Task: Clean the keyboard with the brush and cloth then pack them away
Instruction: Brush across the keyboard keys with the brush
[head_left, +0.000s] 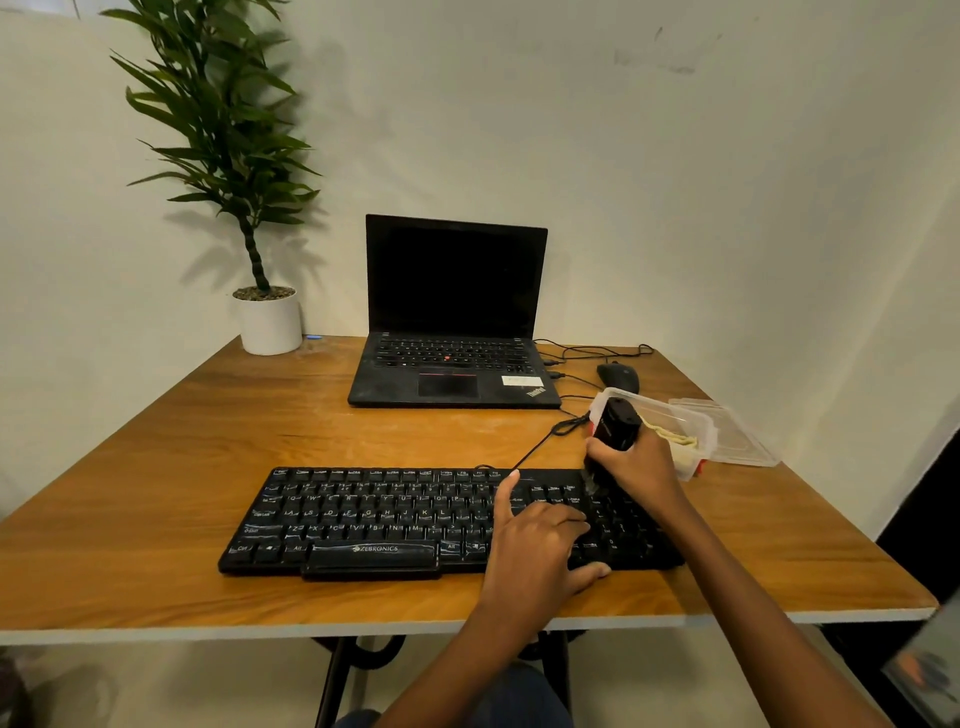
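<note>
Step in hand: brushing, judged from bristles set down on the top right keys of the black full-size wired keyboard (363, 519), placed along the near edge of the wooden table (208, 426).
Right hand (636, 467): wrapped in a full fist round the black block-handled brush (614, 430), handle tilted toward the far edge.
Left hand (535, 540): flat on the keys beside the number pad, fingers straight and spread, thumb at the front rim; nothing held, steadying only.
Method advised: short strokes along the key rows, swept toward one edge; light pressure; steadying palm moved clear ahead of the bristles.
Cloth: pale yellow cloth (678, 442) lying in the clear plastic box with red clips (698, 415), near the right edge, just behind the brush; wiping judged not yet done.
Obstructions: black keyboard cable (540, 444) looped beside the box; clear lid (737, 431) just right of it; black mouse (618, 376) behind.
Further off: open black laptop (452, 312) at the far edge; potted green plant (267, 322) at the far left corner.
</note>
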